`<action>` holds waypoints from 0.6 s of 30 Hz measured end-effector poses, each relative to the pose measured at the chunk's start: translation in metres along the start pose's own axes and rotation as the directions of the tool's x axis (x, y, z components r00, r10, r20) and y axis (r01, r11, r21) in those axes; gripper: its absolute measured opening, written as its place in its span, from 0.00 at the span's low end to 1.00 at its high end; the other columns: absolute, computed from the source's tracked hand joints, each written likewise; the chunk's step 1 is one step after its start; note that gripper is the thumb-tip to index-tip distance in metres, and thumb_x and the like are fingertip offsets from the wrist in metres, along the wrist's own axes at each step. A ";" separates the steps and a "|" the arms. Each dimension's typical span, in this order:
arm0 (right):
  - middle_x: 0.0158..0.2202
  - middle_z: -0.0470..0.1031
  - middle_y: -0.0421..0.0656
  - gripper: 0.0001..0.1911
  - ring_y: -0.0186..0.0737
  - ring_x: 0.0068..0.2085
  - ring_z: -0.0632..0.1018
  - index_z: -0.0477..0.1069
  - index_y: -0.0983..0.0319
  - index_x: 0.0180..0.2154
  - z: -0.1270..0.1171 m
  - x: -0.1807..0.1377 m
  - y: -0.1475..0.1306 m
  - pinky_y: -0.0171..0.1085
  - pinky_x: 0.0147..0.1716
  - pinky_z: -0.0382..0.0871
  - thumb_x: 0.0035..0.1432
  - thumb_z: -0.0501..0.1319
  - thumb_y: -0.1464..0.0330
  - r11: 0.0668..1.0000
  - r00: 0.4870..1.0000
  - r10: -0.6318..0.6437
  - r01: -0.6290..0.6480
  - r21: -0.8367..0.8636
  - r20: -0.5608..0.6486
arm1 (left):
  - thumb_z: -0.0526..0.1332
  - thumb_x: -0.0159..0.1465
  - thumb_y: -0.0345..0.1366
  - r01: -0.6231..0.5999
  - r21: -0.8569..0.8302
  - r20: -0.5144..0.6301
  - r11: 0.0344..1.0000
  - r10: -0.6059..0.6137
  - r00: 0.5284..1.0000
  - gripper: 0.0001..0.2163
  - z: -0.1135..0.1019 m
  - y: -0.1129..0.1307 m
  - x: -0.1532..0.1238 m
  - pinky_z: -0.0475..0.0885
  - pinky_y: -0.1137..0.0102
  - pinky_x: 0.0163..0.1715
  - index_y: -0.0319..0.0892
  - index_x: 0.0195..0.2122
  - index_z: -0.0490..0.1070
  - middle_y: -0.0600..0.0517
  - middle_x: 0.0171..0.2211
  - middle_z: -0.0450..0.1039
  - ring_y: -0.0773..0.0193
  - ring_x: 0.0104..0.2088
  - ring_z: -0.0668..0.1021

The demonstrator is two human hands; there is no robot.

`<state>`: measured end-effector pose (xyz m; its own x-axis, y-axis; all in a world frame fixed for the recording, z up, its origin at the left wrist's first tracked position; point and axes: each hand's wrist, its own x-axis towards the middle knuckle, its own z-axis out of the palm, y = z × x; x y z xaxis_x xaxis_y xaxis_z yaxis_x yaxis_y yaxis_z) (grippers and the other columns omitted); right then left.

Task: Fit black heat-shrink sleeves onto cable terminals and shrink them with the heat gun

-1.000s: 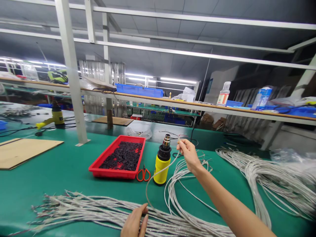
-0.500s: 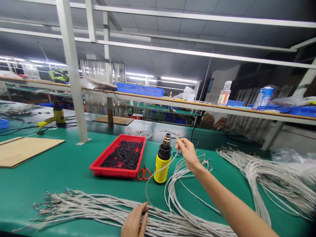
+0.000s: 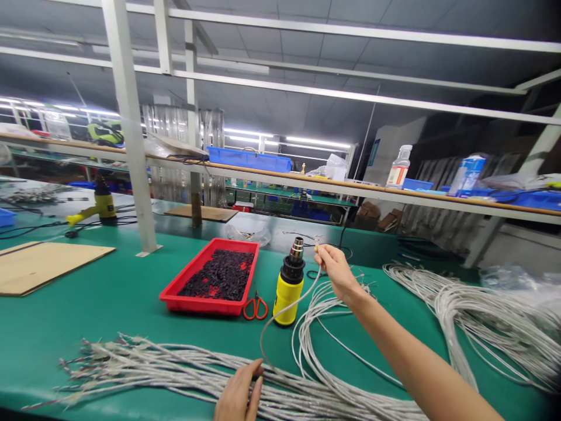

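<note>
Raised near the middle, my right hand (image 3: pixel 335 269) is closed in a pinch on a thin grey-white cable (image 3: pixel 287 308), just below its stripped wire end. That cable curves down in front of a yellow and black heat gun (image 3: pixel 288 292), which stands upright with its metal nozzle pointing up. My right fingers are beside the nozzle. At the lower edge, my left hand (image 3: pixel 239 394) lies on a bundle of cables (image 3: pixel 175 365), thumb and fingers apart. The frayed ends of this bundle spread out to the left. Part of the left hand is cut off by the frame.
A red tray (image 3: pixel 175 304) of small black pieces stands left of the heat gun, with orange-handled scissors (image 3: pixel 255 307) beside it. More coiled cables (image 3: pixel 464 304) lie at right. A shelf (image 3: pixel 333 186) spans the back; its white post (image 3: pixel 131 134) meets the green table (image 3: pixel 131 304).
My right hand has shifted slightly to the right with the cable end, and the cable's curve has moved with it. My left hand stays in place on the bundle.
</note>
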<state>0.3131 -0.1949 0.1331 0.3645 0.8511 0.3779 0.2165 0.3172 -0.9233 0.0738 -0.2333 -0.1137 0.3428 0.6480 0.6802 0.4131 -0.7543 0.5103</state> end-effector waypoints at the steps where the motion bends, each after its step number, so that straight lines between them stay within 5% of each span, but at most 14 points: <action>1: 0.19 0.61 0.34 0.19 0.29 0.19 0.56 0.67 0.62 0.30 -0.002 0.000 -0.002 0.32 0.19 0.45 0.51 0.60 0.52 1.000 1.000 0.013 -0.013 -0.002 0.007 | 0.53 0.66 0.38 -0.004 0.008 0.012 1.000 0.004 1.000 0.13 0.000 0.000 0.000 0.76 0.71 0.41 0.45 0.51 0.64 0.50 0.40 0.78 0.62 0.40 0.80; 9: 0.16 0.59 0.32 0.16 0.27 0.18 0.53 0.67 0.63 0.27 -0.010 0.005 -0.014 0.32 0.18 0.43 0.48 0.61 0.55 0.995 0.996 0.085 -0.084 -0.062 0.020 | 0.52 0.66 0.38 0.034 0.009 0.036 0.999 -0.034 0.999 0.12 -0.004 0.004 0.001 0.76 0.69 0.41 0.45 0.50 0.66 0.48 0.41 0.78 0.61 0.41 0.80; 14: 0.23 0.73 0.40 0.16 0.30 0.20 0.62 0.71 0.63 0.30 -0.015 0.002 -0.018 0.31 0.20 0.52 0.52 0.62 0.56 0.993 0.997 -0.073 0.075 -0.094 0.025 | 0.53 0.66 0.38 0.050 -0.011 0.041 0.999 -0.050 0.998 0.12 -0.007 0.008 0.002 0.76 0.69 0.42 0.45 0.50 0.66 0.49 0.42 0.78 0.61 0.42 0.80; 18: 0.27 0.78 0.44 0.13 0.38 0.25 0.72 0.75 0.62 0.31 -0.021 -0.003 -0.022 0.34 0.25 0.61 0.56 0.61 0.59 0.897 0.962 -0.272 0.250 -0.365 -0.010 | 0.53 0.66 0.38 0.054 -0.028 0.030 0.998 -0.053 0.998 0.12 -0.009 0.010 0.003 0.76 0.70 0.41 0.45 0.49 0.67 0.49 0.41 0.78 0.61 0.41 0.80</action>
<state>0.3264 -0.2133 0.1533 0.3008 0.7286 0.6153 0.6156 0.3444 -0.7088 0.0717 -0.2401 -0.1019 0.3457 0.6901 0.6359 0.4074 -0.7208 0.5607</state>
